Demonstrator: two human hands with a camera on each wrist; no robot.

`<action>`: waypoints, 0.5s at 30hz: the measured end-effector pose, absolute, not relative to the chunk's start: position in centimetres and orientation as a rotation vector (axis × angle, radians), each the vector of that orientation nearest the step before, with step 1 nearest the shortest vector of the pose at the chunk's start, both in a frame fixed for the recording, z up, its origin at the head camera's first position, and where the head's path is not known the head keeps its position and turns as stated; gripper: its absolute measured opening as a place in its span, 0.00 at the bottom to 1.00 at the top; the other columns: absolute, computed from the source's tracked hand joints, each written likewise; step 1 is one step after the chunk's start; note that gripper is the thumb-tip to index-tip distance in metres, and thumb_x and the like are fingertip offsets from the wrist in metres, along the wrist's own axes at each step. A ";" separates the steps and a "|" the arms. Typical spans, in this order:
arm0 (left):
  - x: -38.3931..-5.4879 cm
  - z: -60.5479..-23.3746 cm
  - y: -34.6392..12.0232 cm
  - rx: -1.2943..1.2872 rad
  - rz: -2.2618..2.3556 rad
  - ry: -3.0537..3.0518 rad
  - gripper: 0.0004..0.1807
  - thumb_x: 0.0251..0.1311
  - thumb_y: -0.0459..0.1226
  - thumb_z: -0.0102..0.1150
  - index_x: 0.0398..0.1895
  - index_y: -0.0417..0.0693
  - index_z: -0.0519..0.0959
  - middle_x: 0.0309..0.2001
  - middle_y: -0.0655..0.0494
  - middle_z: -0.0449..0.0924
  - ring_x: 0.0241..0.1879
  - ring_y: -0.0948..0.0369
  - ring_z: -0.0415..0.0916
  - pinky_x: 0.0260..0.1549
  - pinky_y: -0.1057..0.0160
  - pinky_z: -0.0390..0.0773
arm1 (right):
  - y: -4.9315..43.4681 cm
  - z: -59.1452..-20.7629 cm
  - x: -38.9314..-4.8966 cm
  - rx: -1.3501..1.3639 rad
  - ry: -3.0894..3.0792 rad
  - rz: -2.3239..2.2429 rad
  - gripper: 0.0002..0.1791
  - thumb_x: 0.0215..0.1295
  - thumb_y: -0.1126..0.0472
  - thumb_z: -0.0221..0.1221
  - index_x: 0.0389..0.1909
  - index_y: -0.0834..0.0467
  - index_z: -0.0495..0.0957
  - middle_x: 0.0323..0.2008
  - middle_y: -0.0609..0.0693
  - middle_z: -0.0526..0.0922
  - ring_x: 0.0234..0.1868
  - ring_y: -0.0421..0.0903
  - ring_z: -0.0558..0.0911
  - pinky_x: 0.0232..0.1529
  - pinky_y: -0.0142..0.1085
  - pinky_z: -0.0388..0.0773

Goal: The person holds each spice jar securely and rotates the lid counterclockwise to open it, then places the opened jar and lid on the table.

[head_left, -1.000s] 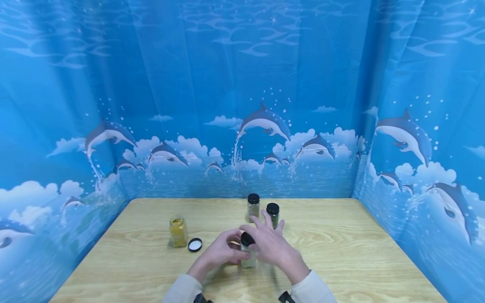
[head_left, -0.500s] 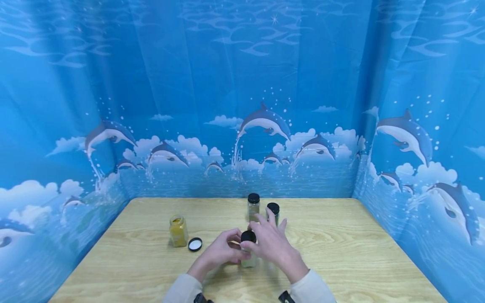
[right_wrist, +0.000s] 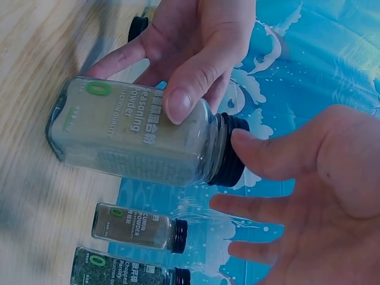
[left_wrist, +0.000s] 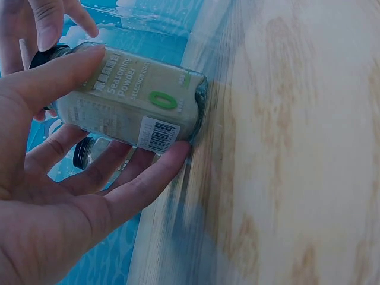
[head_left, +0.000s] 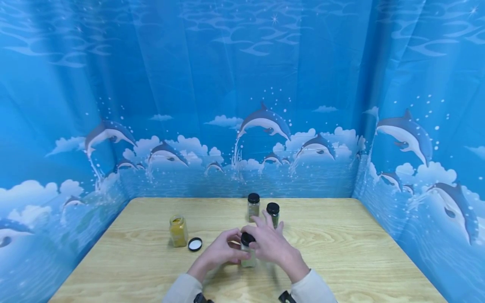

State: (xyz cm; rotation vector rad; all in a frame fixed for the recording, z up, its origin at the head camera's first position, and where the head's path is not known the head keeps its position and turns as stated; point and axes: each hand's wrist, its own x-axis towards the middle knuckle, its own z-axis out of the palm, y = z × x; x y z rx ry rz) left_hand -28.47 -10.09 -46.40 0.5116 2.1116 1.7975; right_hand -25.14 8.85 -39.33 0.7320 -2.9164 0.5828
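My left hand (head_left: 222, 249) grips a square glass jar of pale seasoning powder (left_wrist: 127, 98), its thumb on one face and fingers along the other side. In the head view the jar stands upright near the table's middle. Its black screw lid (right_wrist: 228, 151) sits on the neck. My right hand (head_left: 275, 249) pinches this lid from above, thumb against the rim, while other fingers stretch out past it. The right index finger is mostly hidden behind the lid in the right wrist view.
Behind the hands stand a cumin powder jar (head_left: 253, 209) and a chopped parsley jar (right_wrist: 122, 268), both with black lids. To the left are an open jar of yellow powder (head_left: 178, 232) and a loose black lid (head_left: 195, 244), white inside facing up. A dolphin-print curtain (head_left: 242, 105) surrounds the wooden table (head_left: 341, 244).
My right thumb and fingers swung round the lid half a second ago, then swung back to about where they were a second ago. The left hand and jar stay in place.
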 end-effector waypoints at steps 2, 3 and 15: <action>-28.4 -46.4 -10.1 0.514 1.793 2.119 0.29 0.51 0.30 0.75 0.58 0.42 0.78 0.48 0.47 0.80 0.42 0.58 0.84 0.40 0.54 0.90 | 8.9 -39.2 -25.1 0.746 -2.921 0.595 0.23 0.63 0.65 0.67 0.59 0.47 0.82 0.74 0.62 0.69 0.80 0.74 0.50 0.60 0.89 0.43; -28.4 -46.4 -10.2 0.513 1.791 2.122 0.30 0.51 0.30 0.75 0.60 0.43 0.78 0.48 0.47 0.80 0.42 0.58 0.84 0.40 0.54 0.90 | 8.9 -39.2 -25.0 0.753 -2.923 0.600 0.24 0.64 0.66 0.67 0.59 0.47 0.82 0.74 0.62 0.69 0.80 0.74 0.50 0.61 0.89 0.43; -28.4 -46.3 -10.0 0.510 1.788 2.108 0.20 0.53 0.32 0.75 0.47 0.40 0.77 0.44 0.50 0.83 0.42 0.58 0.85 0.39 0.54 0.90 | 9.1 -39.0 -24.9 0.768 -2.941 0.629 0.30 0.65 0.55 0.68 0.68 0.48 0.75 0.76 0.61 0.66 0.80 0.73 0.49 0.61 0.89 0.42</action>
